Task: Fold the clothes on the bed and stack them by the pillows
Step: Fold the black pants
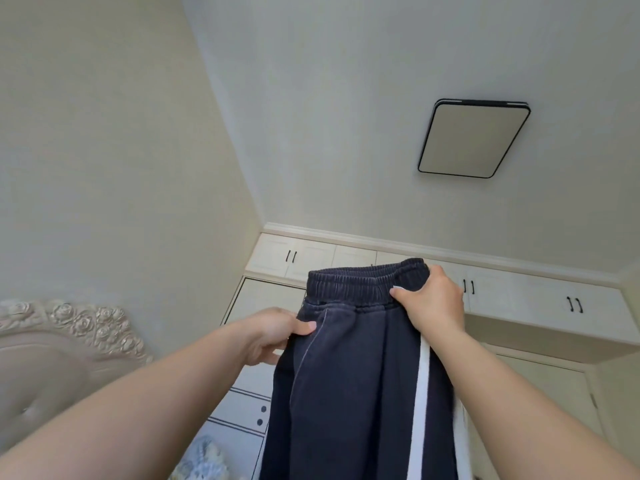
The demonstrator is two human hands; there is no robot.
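Dark navy trousers [349,382] with an elastic waistband and a white side stripe hang in the air in front of me, waistband up. My right hand [433,301] grips the waistband at its right end. My left hand [273,336] pinches the left side seam just below the waistband. The trouser legs run down out of the frame. The bed's surface and the rest of the clothes are out of view.
A carved cream headboard [62,327] stands at the lower left, with a patch of pale floral pillow or bedding [204,459] below it. A cream wardrobe [519,299] with upper cupboards and drawers fills the far wall. A square ceiling lamp [474,138] hangs overhead.
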